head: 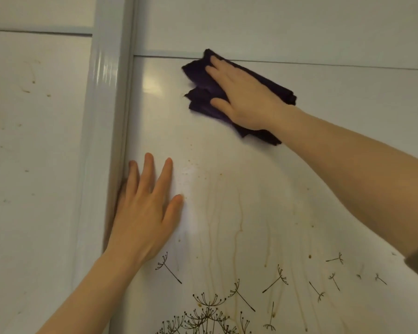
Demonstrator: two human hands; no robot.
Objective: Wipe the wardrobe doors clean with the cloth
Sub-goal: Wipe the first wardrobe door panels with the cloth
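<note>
A glossy white wardrobe door [336, 131] fills the view, streaked with brown drips and specks below the middle. My right hand [244, 97] presses a folded dark purple cloth [200, 78] flat against the door's upper part, just under a horizontal seam. My left hand [143, 210] lies flat on the same door lower down, fingers spread, holding nothing, its edge against the vertical frame.
A pale vertical frame strip [106, 116] divides this door from the neighbouring door [34, 153], which carries brown specks too. Black dandelion drawings [210, 314] decorate the lower part of the door. A horizontal seam [348, 65] runs above the cloth.
</note>
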